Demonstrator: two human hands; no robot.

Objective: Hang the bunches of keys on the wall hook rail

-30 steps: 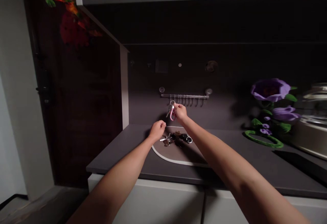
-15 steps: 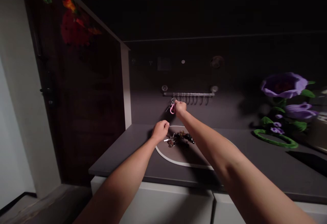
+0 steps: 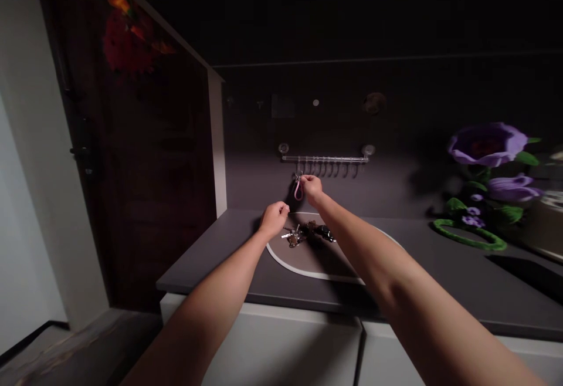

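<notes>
My right hand (image 3: 312,189) is closed at the pink strap keyring (image 3: 298,190), its fingertips pinched at the ring's upper right side. The keyring hangs just under the left end of a clear rail (image 3: 325,159) with several hooks on the wall. Whether its metal ring sits on a hook is too small to tell. Lower and to the left, my left hand (image 3: 274,219) has its fingers curled together above the mat's left edge; what they hold, if anything, is hidden. Several keys (image 3: 294,236) and dark key items lie on the oval white-rimmed mat (image 3: 303,272).
Purple flowers (image 3: 488,144) with a green ring base stand at the right of the grey counter (image 3: 206,257). A dark cabinet hangs overhead. At the left are a dark door (image 3: 153,198) and orange and red flowers (image 3: 127,40).
The pink strap now hangs more upright, and my right hand has shifted slightly right relative to the rail. My left hand stays nearly in place. The view has shifted slightly.
</notes>
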